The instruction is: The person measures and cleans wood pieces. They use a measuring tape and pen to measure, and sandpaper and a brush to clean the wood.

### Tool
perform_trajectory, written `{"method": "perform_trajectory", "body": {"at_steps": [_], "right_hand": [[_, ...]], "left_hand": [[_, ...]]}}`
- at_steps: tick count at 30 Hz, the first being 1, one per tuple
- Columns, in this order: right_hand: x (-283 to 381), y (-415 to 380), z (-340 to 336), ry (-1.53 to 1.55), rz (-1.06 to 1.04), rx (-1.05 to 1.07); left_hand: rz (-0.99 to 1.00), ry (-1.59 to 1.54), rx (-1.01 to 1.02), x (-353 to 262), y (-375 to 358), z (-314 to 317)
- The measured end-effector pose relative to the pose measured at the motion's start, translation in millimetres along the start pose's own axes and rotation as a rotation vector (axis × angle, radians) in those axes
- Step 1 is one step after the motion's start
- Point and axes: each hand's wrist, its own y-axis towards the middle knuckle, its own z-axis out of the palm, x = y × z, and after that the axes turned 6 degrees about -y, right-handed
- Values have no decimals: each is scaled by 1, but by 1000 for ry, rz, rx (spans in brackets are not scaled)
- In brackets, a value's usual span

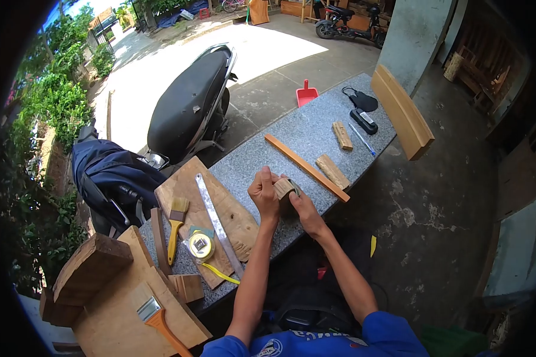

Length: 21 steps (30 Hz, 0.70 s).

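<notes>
In front of me, over the near edge of the granite table (244,159), a small wooden block (284,187) sits between my two hands. My left hand (264,191) is closed at the block's left side, its thumb pointing up. My right hand (304,209) grips the block from the right, thumb laid along it. A dark, thin strip shows at the block's right edge, partly hidden by the fingers. Just beyond my hands lies a long reddish wood strip (304,165). To the right of it are two rough wood pieces, one nearer (333,172) and one farther (342,135).
On the left, a wooden board (220,205) bears a steel ruler (217,220), tape measure (201,244) and yellow-handled brush (176,223). An orange-handled brush (161,324) lies nearer. A pen (362,140), black case (364,121) and thick plank (402,113) are right. A motorbike (187,101) stands behind.
</notes>
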Motion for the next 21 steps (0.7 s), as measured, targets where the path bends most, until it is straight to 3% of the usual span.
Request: {"method": "perform_trajectory", "body": {"at_steps": [2, 4, 5, 7, 9, 12, 13, 16, 17, 21], "right_hand": [[-7, 4, 2, -56, -41, -59], [-9, 6, 0, -143, -38, -62], [-6, 7, 4, -188, -106, -173], [3, 11, -2, -240, 21, -264], [0, 18, -5, -318, 85, -442], [-20, 32, -14, -503, 248, -317], [-24, 34, -12, -533, 243, -316], [-20, 38, -20, -476, 551, -99], [-11, 34, -24, -528, 567, -99], [-9, 26, -50, -648, 331, -311]], "left_hand": [[9, 35, -32, -9, 2, 1], [26, 338, 48, -21, 5, -7], [38, 488, 90, -29, 8, -14], [181, 729, 110, -47, 11, -28], [89, 1194, 128, -63, 12, -55], [-55, 1445, 66, -66, 10, -79], [-95, 1455, 93, -65, 9, -83], [-166, 1488, 156, -57, 6, -98], [-158, 1498, 171, -53, 3, -103], [-103, 1443, 181, -52, 1, -105]]}}
